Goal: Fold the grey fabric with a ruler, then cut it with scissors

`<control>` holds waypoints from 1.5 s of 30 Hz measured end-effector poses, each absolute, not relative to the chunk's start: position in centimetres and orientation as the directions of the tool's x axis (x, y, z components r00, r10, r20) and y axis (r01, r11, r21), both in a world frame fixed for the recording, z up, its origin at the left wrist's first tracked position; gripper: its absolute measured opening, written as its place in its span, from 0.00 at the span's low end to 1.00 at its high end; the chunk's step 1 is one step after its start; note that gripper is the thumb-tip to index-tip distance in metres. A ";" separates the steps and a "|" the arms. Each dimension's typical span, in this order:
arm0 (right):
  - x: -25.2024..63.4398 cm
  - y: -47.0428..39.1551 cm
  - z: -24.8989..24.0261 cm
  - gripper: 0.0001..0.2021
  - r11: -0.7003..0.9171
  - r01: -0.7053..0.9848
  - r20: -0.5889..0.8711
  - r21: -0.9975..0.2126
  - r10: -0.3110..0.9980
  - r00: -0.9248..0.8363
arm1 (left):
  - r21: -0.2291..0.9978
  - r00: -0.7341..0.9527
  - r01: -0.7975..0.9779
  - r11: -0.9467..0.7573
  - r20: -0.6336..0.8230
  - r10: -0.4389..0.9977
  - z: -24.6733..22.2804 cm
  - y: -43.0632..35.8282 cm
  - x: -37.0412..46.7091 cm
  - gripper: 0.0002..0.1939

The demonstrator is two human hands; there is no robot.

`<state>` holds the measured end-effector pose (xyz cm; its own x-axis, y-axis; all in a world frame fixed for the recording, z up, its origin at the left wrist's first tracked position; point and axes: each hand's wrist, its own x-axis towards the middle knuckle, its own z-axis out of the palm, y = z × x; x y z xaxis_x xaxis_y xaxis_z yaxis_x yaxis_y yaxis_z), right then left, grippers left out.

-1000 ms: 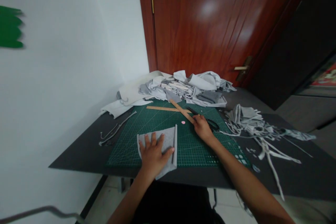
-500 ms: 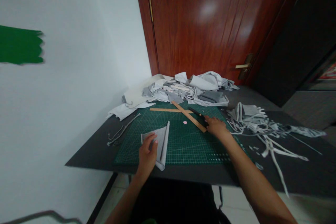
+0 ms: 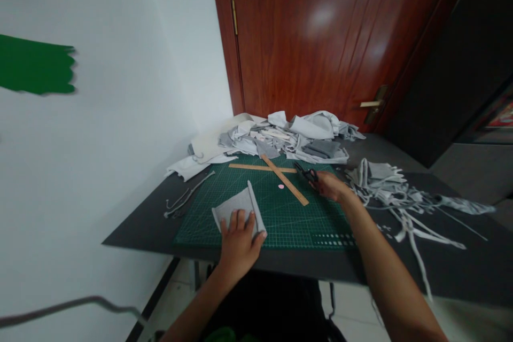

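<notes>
A piece of light grey fabric (image 3: 232, 207) with a rolled right edge lies on the green cutting mat (image 3: 288, 230), near its front left. My left hand (image 3: 240, 240) rests on the fabric's near part with its fingers spread and covers some of it. Over the right part of the mat, my right hand (image 3: 328, 186) is closed around the handles of black scissors (image 3: 306, 172). The blades point left and away from me. Just left of the scissors, two wooden rulers (image 3: 286, 180) lie crossed. A small pink piece (image 3: 281, 186) is beside them.
Grey and white cloth scraps (image 3: 276, 139) are heaped along the back of the dark table (image 3: 140, 224). Cut strips and scraps (image 3: 385, 181) form another pile at the right. Thin grey strips (image 3: 188, 197) lie at the left, near the white wall.
My right hand has picked up the scissors from the mat. My left hand has shifted right and flattened on the fabric, which has turned, its rolled edge now slanting the other way.
</notes>
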<state>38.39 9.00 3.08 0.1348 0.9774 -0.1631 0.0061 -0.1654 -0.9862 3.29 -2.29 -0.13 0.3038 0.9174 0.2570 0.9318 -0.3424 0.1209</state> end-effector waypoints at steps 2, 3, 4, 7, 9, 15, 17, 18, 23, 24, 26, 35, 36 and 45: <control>37.2 8.9 3.4 0.14 -0.170 -0.141 -0.178 -0.975 0.983 0.048 | 0.154 0.261 0.943 -0.296 0.210 0.942 -0.2 -2.4 5.3 0.33; 36.4 8.8 3.6 0.14 -0.174 -0.206 -0.180 -0.963 0.984 0.006 | 0.188 0.256 0.938 -0.291 0.189 0.948 -0.3 -2.4 6.1 0.35; 35.7 8.7 3.7 0.14 -0.173 -0.268 -0.170 -0.948 0.985 -0.034 | 0.232 0.256 0.927 -0.294 0.181 0.950 -0.4 -2.3 6.9 0.36; 33.5 8.0 4.0 0.14 -0.169 -0.413 -0.120 -0.895 0.982 -0.143 | 0.409 0.235 0.859 -0.308 0.219 0.947 -1.2 -2.0 8.3 0.40; 32.2 7.3 4.2 0.14 -0.174 -0.470 -0.083 -0.865 0.975 -0.208 | 0.547 0.220 0.767 -0.334 0.265 0.939 -2.0 -1.8 8.4 0.40; 28.0 3.8 4.7 0.26 -0.277 -0.405 -0.079 -0.871 0.894 -0.442 | 0.811 0.054 0.426 -0.402 0.420 0.906 -3.8 -1.6 6.1 0.27; 26.5 2.6 4.5 0.26 -0.319 -0.326 -0.123 -0.890 0.856 -0.502 | 0.782 0.035 0.464 -0.417 0.455 0.890 -3.8 -1.3 5.1 0.23; 25.7 2.2 4.4 0.26 -0.337 -0.289 -0.147 -0.896 0.840 -0.522 | 0.748 0.040 0.508 -0.427 0.475 0.879 -3.6 -1.1 4.5 0.21; 23.5 1.1 3.0 0.27 -0.392 -0.155 -0.255 -0.907 0.803 -0.538 | 0.434 0.309 0.739 -0.514 0.459 0.833 -1.6 -1.0 2.2 0.14; 23.4 1.2 2.8 0.27 -0.398 -0.135 -0.272 -0.908 0.803 -0.531 | 0.377 0.333 0.773 -0.510 0.443 0.832 -1.2 -1.2 1.8 0.14; 23.5 1.4 2.4 0.26 -0.396 -0.111 -0.292 -0.912 0.814 -0.503 | 0.291 0.351 0.821 -0.492 0.422 0.836 -0.4 -1.9 1.4 0.15; 26.1 4.1 2.3 0.25 -0.296 -0.121 -0.238 -0.947 0.906 -0.351 | 0.225 0.701 0.621 -0.751 0.271 0.660 1.1 -3.9 2.1 0.19; 26.5 4.2 2.5 0.25 -0.290 -0.118 -0.234 -0.950 0.908 -0.348 | 0.232 0.698 0.623 -0.747 0.266 0.665 1.2 -3.9 2.2 0.19; 28.0 4.6 3.2 0.25 -0.205 -0.238 -0.116 -0.949 0.933 -0.341 | 0.196 0.353 0.892 -0.407 0.262 0.898 2.8 -2.1 4.0 0.20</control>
<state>27.97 4.61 3.21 -0.3408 0.9329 -0.1165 -0.2380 -0.2055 -0.9493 4.02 -2.07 2.85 0.3527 0.8982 0.2622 0.8921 -0.4074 0.1955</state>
